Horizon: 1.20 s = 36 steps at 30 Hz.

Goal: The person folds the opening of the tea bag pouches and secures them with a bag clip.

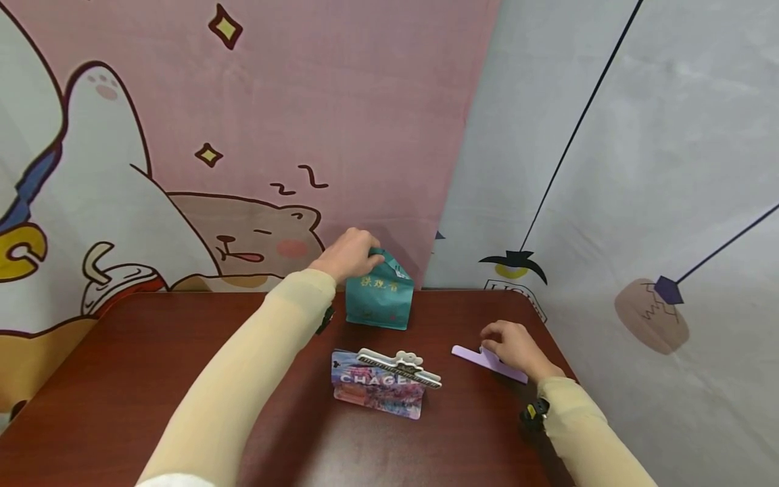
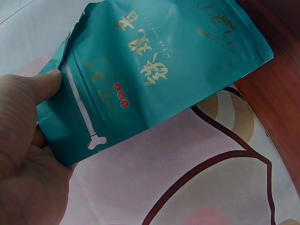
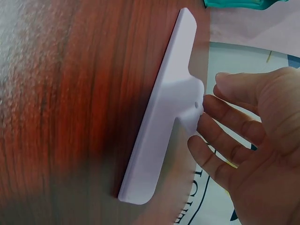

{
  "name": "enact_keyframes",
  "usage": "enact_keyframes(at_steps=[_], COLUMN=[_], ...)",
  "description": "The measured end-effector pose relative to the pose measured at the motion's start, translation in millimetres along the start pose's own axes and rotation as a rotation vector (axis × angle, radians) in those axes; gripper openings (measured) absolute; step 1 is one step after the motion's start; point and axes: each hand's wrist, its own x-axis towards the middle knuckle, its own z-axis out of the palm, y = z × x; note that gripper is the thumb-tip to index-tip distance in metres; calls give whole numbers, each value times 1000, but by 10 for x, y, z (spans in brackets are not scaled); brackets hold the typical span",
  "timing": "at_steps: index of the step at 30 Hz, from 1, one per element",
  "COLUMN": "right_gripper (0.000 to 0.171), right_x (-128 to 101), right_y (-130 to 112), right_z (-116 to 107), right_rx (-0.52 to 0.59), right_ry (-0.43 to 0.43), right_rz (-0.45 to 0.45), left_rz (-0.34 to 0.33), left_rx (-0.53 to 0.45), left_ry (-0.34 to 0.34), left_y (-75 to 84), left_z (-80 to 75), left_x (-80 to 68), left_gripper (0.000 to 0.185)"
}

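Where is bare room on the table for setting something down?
Free: table left of the left sleeve, and between teal pouch and lilac clip. Crowded: around the printed pouch and white clip, and by the right hand.

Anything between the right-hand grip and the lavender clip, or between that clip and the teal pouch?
Nothing visible. The right-hand grip is at the lavender clip, and the CHAGEE pouch lies off the path to the teal Tieguanyin pouch.

You've two packets (image 1: 379, 301) (image 1: 377, 399), one in your left hand (image 1: 349, 253); two clips (image 3: 164, 108) (image 1: 398, 370), one at your right hand (image 1: 516, 348); one table (image 1: 152, 358).
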Motion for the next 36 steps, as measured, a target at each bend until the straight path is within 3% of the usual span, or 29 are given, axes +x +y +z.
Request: enact_keyframes(at_steps=[14, 23, 36], right_gripper=[16, 20, 17], right_x=[-23, -29, -28], right_y=[83, 130, 160], right_z=[28, 35, 40], right_rx=[-4, -5, -31], right_ry=[-49, -63, -77], right_rz=[57, 77, 85], left_rz=[16, -2, -4], left_rx=[11, 5, 3], left_ry=[12, 1, 1], left_y=[-3, 20, 23], left_z=[4, -15, -7], left_x=[12, 7, 8], left_gripper=[22, 31, 25])
